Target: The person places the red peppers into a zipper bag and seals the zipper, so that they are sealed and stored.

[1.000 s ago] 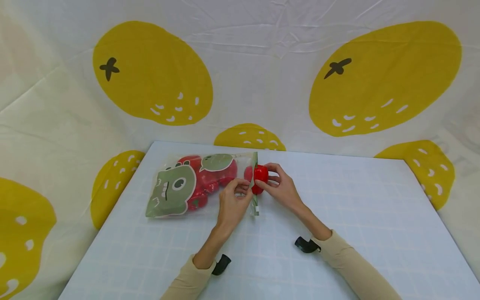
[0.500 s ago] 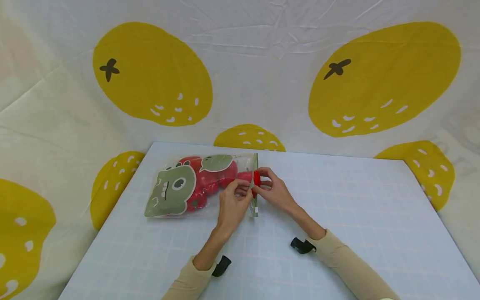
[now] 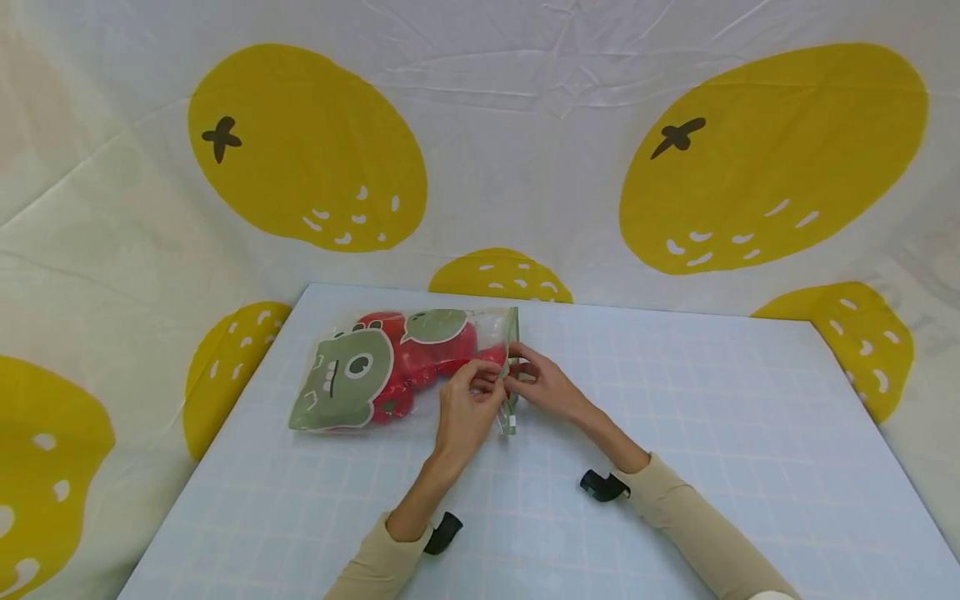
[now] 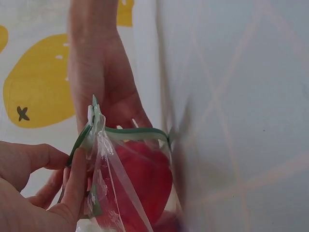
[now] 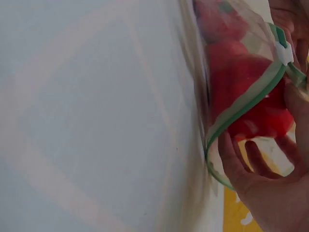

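Observation:
A clear zip bag (image 3: 341,387) with a green cartoon print lies on its side, its green-edged mouth facing right. Several red toy-like fruits or vegetables are inside. My left hand (image 3: 467,410) pinches the near part of the bag's mouth, beside a white slider (image 5: 285,53). At the opening, my right hand (image 3: 549,387) holds a glossy red bell pepper (image 5: 258,108), thumb on one side and fingers curled at the other. In the left wrist view, most of this red pepper (image 4: 140,183) sits within the clear plastic. From the head view, the right fingertips are partly hidden by the bag's edge.
A pale blue checked tabletop (image 3: 675,417) extends around the bag. Behind it hangs a white cloth (image 3: 517,150) printed with yellow fruit. Black wrist mounts (image 3: 603,486) sit at both sleeve cuffs.
The right hand has moved left, taking the red bell pepper from outside the mouth into the bag. The left hand keeps its pinch on the bag's edge.

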Demonstrator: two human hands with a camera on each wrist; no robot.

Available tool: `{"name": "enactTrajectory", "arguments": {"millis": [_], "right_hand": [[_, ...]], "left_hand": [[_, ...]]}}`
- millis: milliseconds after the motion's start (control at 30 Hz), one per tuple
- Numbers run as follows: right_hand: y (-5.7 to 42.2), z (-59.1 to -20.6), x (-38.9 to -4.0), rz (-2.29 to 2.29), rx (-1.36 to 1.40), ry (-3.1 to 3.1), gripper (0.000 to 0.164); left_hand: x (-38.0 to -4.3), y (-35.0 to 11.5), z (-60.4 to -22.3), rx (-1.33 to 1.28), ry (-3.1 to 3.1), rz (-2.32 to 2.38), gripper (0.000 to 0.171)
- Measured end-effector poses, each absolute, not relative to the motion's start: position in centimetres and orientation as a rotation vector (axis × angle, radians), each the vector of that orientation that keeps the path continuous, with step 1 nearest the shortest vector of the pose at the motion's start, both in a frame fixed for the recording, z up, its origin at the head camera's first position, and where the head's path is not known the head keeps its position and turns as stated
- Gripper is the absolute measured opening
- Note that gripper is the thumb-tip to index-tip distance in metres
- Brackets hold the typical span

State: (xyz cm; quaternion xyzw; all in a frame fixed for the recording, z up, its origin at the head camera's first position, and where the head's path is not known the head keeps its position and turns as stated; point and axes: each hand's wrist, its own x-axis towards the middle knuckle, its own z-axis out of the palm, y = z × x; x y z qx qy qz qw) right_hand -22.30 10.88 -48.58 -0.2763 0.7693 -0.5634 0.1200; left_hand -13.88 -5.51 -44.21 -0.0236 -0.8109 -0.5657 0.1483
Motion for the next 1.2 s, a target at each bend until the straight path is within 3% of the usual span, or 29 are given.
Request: {"name": "enactTrajectory", "arguments": {"millis": [233, 967, 1200], "right_hand": [[10.9, -48.6, -22.6, -1.584, -0.907, 2.235, 0.040], [9.3, -48.7, -24.2, -1.634, -0.966, 2.012, 0.052], [7.9, -48.4, -24.2, -1.587, -0.958, 2.078, 0.041]], "left_hand": [[-14.2, -5.4, -44.3, -0.075, -2.322, -1.635, 0.016], [-13.8, -5.1, -44.2, -0.114, -2.285, -1.556, 0.013], [-13.7, -5.1, -44.2, -0.132, -2.269, -1.551, 0.014]]}}
